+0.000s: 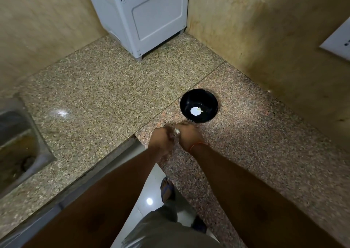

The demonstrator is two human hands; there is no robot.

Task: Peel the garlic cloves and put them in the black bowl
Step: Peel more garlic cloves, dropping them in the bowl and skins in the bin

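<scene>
A black bowl stands on the speckled granite counter, and pale peeled garlic lies at its bottom beside a bright light reflection. Just in front of the bowl my two hands meet over the counter's inner corner. My left hand and my right hand both pinch a small white garlic clove between their fingertips. The fingers are blurred by motion. An orange thread circles my right wrist.
A white appliance stands in the back corner. A steel sink is set into the counter at the left. Tiled walls close the back and right, with a white socket plate. Below, my sandalled feet stand on a pale floor.
</scene>
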